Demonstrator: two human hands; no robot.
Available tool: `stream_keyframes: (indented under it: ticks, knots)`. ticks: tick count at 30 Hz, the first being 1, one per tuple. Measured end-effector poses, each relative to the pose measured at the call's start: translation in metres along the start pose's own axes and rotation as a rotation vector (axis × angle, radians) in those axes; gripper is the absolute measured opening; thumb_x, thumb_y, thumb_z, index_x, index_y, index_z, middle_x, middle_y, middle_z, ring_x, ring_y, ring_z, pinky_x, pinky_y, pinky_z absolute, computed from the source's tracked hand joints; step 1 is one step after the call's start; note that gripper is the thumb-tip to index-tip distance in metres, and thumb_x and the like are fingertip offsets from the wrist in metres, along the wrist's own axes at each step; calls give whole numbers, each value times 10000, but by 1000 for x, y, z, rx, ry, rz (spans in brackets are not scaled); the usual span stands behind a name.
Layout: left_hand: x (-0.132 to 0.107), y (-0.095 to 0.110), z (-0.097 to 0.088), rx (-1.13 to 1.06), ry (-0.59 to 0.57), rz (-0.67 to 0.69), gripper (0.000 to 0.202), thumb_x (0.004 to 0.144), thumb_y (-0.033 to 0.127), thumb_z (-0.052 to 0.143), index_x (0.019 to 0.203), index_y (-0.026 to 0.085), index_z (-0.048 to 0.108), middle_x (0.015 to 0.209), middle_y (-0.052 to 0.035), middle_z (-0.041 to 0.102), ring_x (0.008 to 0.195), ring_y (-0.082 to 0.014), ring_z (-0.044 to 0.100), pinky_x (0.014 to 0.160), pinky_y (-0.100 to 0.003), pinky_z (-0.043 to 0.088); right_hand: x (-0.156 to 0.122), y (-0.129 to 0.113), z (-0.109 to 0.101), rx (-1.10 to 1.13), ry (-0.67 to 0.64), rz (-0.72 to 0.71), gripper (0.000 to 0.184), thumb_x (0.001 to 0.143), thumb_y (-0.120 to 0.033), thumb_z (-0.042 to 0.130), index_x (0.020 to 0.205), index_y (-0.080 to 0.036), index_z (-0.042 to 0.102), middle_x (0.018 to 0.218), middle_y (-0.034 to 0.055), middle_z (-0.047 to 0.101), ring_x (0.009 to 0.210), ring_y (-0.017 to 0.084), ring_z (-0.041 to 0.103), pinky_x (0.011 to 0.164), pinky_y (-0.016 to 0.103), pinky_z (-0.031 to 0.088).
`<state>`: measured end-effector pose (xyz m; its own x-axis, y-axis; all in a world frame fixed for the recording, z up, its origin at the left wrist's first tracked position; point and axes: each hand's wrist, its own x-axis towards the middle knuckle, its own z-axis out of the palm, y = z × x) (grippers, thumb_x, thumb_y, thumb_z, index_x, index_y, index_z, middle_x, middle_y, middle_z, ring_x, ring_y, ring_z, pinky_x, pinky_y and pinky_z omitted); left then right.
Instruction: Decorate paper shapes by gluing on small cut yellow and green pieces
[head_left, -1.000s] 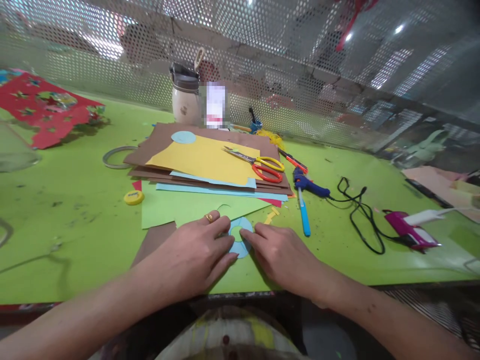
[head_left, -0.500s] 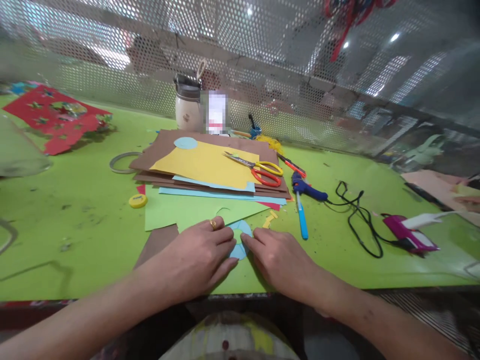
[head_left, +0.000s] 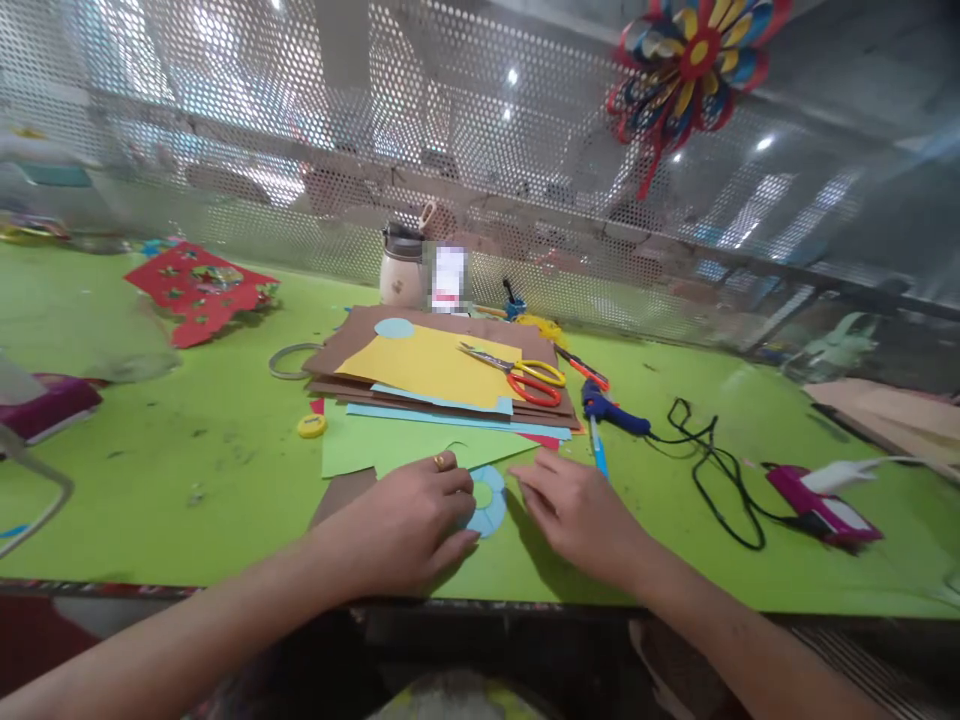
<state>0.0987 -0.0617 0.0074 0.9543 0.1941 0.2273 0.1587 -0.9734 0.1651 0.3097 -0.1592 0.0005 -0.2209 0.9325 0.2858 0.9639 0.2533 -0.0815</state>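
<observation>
Blue disc (head_left: 493, 512) partly hidden by left fingers (head_left: 452, 480), pale panel (head_left: 448, 276) blurred, left forearm (head_left: 225, 622) cut

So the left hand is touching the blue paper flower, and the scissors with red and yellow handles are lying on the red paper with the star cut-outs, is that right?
Not quite: the scissors lie on the yellow sheet, as the head view shows. The left hand is touching the blue paper flower, as you say.
</observation>
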Motion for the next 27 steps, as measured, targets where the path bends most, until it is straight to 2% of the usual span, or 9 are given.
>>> stream_keyframes:
  ticks: [3,5,8,12,16,22,27]
  knots:
    - [0,-9,-7,-78,88,-62,227,956,253,485,940,170,695,947,-100,680,900,-213,626,852,-325,489,8,16,1,-48,17,26,178,958,-131,501,971,-153,677,865,64,628,721,176,585,636,283,402]
    - [-1,-18,-14,-84,131,-159,254,961,268,460,918,178,694,977,-93,680,912,-206,629,825,-307,485,14,23,3,-93,15,23,144,934,-137,546,943,-140,690,872,76,624,725,189,574,626,293,394]
    - [-9,-32,-22,-55,142,-278,250,933,270,456,863,174,676,928,-86,672,865,-219,634,798,-331,484,25,26,6,-150,3,-30,88,900,-146,606,903,-127,692,884,96,612,842,231,560,666,311,404]
    - [-28,-45,-25,-36,160,-452,170,843,259,476,804,188,625,838,-59,650,723,-211,609,679,-327,477,38,19,10,-203,-5,-143,71,889,-146,619,861,-124,680,897,110,591,921,259,496,758,350,413]
    - [-46,-48,-28,-94,171,-586,124,800,291,498,826,207,585,840,-50,663,742,-226,630,676,-334,487,46,18,17,-225,11,-222,127,897,-87,567,827,-122,667,914,127,581,913,265,458,764,372,401]
    - [-57,-48,-31,-235,205,-747,165,826,375,512,826,216,553,822,-44,671,701,-226,660,617,-321,486,49,27,28,-170,70,-267,269,909,5,446,783,-123,646,868,121,572,854,248,448,739,363,393]
    - [-61,-44,-25,-386,256,-782,276,877,459,461,815,205,548,750,-33,679,705,-209,679,641,-299,517,49,32,34,-46,137,-231,263,926,-12,437,785,-124,630,876,120,586,853,237,484,730,346,417]
